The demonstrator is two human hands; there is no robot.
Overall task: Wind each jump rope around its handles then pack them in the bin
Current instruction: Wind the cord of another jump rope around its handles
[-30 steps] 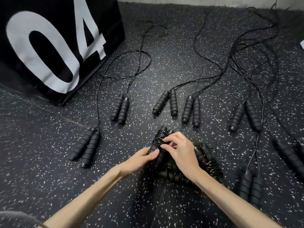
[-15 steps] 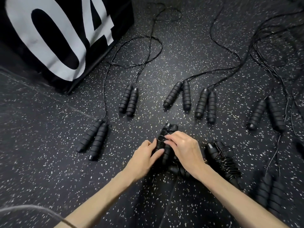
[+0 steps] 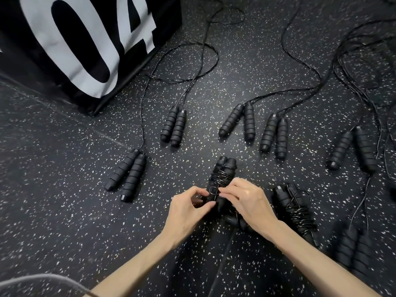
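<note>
Left hand (image 3: pixel 188 207) and right hand (image 3: pixel 248 198) both pinching a small cord loop (image 3: pixel 212 191) atop the wound jump rope (image 3: pixel 222 174), mid-floor (image 3: pixel 64 189).

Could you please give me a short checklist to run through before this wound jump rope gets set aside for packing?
1. Cord coiled round both handles of the wound rope: ok.
2. Cord end tucked: not ok, a small loop is loose between the left hand and right hand.
3. Both hands gripping the bundle: ok.
4. Finished bundle lies beside it, apart: ok.
5. Bin in view: cannot tell.
6. Unwound ropes remain, such as the pair: not ok.
</note>
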